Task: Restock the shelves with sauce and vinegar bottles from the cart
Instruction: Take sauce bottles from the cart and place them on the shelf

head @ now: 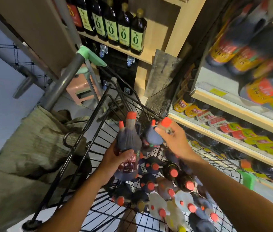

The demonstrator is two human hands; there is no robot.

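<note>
A black wire cart (88,131) holds several dark sauce bottles with red caps (169,178) and a few pale vinegar bottles (182,200). My left hand (115,158) grips the labelled body of a large dark sauce jug (129,139), upright above the cart. My right hand (177,139) holds a second dark bottle (153,135) near its red-capped neck, just right of the jug. On the right, blurred shelves (233,104) carry rows of dark bottles with orange and yellow labels.
A wooden shelf (132,51) ahead bears dark bottles with green labels (123,34). A metal ladder (62,81) with green fittings leans at the left, beside sacks (31,139) and a pink stool (80,87). A green tag (247,180) hangs at the cart's right.
</note>
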